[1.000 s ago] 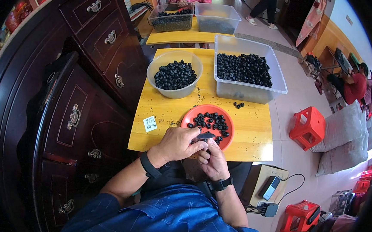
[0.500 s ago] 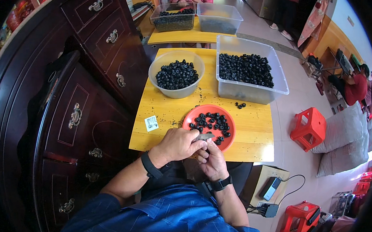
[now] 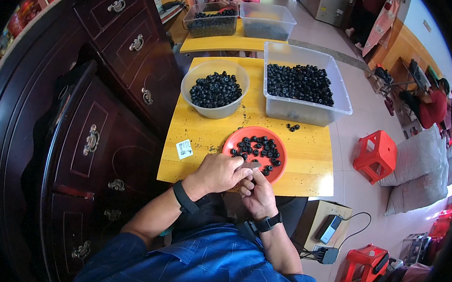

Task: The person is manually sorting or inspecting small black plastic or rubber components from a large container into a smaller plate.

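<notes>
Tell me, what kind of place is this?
Probably a home used as a small workshop: a dark wooden cabinet, low yellow tables with tubs of small black parts, red stools, cushions on the floor.

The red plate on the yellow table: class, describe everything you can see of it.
The red plate is round, shallow and looks like plastic. It lies flat near the front edge of the yellow wooden table, just in front of the clear tub. Small black round pieces are scattered across it. At its near rim the left hand and right hand meet, pinching something small; whether they touch the plate cannot be told.
</notes>
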Demonstrator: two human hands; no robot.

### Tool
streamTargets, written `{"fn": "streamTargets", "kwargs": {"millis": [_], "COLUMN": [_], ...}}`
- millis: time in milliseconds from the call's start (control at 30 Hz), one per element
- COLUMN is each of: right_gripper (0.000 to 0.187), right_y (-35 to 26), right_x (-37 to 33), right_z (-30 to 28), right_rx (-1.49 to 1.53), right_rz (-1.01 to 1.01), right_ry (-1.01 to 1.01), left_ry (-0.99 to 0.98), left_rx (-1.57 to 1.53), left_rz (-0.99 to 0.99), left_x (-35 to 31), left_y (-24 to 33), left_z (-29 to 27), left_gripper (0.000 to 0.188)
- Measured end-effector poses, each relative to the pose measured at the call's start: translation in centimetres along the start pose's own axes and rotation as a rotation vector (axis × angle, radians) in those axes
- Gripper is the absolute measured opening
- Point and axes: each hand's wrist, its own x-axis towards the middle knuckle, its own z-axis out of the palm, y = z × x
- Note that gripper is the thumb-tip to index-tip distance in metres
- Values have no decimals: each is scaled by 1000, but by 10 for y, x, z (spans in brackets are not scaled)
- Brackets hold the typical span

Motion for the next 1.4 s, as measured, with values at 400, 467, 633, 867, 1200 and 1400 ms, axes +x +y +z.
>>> {"fn": "streamTargets", "kwargs": {"millis": [400,467,633,867,1200,1400], "right_gripper": [23,22,23,26,27,19], "right_y": [-9,-9,-6,-7,-5,-7], "right_x": [-3,-6,-7,-5,-7,-8], "right_z": [11,15,19,15,21,19], "right_rx": [1,-18,-114,-141,-160,-130], "right_rz": [-3,-3,-69,-133,-130,-100], "right_ry": [-81,-82,-91,-81,-119,-127], "left_ry": [155,145,46,-52,-35,-135], "left_rx": [-294,-315,-506,-1015,-1089,-1185], "left_rz": [-26,-20,-83,-222,-169,-285], "left_x": [1,1,0,0,0,0], "left_y": [3,0,-7,-7,-10,-4], "left_z": [-10,-8,3,14,18,5], "left_gripper": [26,24,25,16,16,18]}}
